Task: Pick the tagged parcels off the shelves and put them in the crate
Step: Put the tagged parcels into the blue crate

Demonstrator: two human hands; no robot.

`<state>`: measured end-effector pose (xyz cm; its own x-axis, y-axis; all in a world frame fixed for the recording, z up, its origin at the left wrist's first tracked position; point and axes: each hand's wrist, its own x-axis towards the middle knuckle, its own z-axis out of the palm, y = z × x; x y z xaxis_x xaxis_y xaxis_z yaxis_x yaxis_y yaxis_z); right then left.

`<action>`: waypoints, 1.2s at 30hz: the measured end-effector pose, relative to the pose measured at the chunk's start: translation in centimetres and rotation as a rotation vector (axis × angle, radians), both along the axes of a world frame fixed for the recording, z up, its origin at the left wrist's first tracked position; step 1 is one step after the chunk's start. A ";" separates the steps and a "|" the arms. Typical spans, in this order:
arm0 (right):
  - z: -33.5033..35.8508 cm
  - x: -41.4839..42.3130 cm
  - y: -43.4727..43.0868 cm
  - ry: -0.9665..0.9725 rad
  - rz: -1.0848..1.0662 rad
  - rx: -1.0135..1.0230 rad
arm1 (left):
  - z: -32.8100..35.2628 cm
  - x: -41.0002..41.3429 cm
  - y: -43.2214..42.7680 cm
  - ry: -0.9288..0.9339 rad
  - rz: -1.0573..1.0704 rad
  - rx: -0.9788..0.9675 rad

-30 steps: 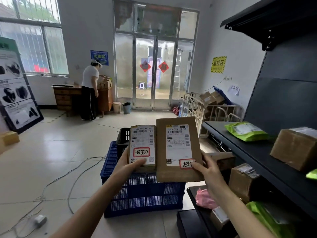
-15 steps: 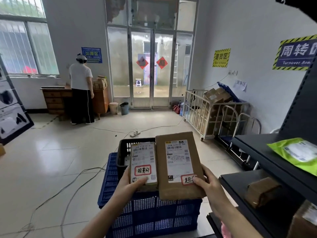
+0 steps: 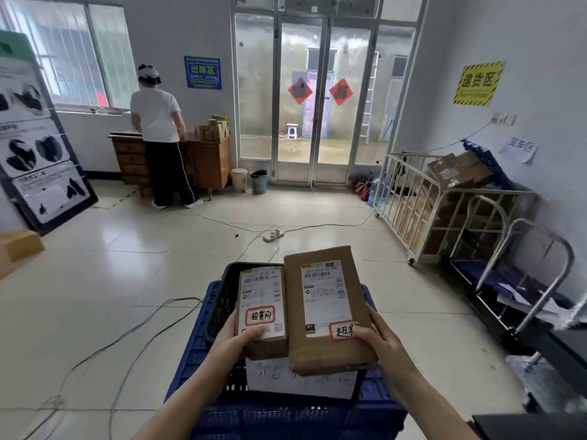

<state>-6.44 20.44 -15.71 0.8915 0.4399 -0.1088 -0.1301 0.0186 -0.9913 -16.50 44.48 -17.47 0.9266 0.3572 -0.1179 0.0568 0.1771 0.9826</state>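
While the left hand (image 3: 236, 339) grips a small parcel (image 3: 261, 304), the right hand (image 3: 382, 342) grips a larger one (image 3: 327, 308). Both hang above the blue crate (image 3: 197, 360), not yet dropped in.

Soft daylight came in through the glass door (image 3: 320, 100) ahead of me and the window (image 3: 73, 55) left of it, glaring white off the floor tiles (image 3: 286, 201) before the door, while straight lines far from it bowed and smeared.

Pale tiled floor (image 3: 95, 296) — blue crate (image 3: 286, 417) stands on it, cables (image 3: 181, 299) and a power strip (image 3: 273, 237) beyond.
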 end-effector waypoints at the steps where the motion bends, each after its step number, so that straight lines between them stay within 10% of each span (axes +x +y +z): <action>1: 0.0 1.5 0.4 0.001 0.022 -0.006 | -0.3 1.1 0.3 0.013 0.013 -0.018; 36: -13.8 23.3 14.0 0.347 -0.134 -0.039 | -13.7 24.6 14.9 0.356 -0.099 -0.260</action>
<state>16.81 34.40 -29.53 0.8480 0.3116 -0.4288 -0.4574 0.0213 -0.8890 8.10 59.41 -31.19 0.8401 0.1853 -0.5097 0.4124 0.3920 0.8223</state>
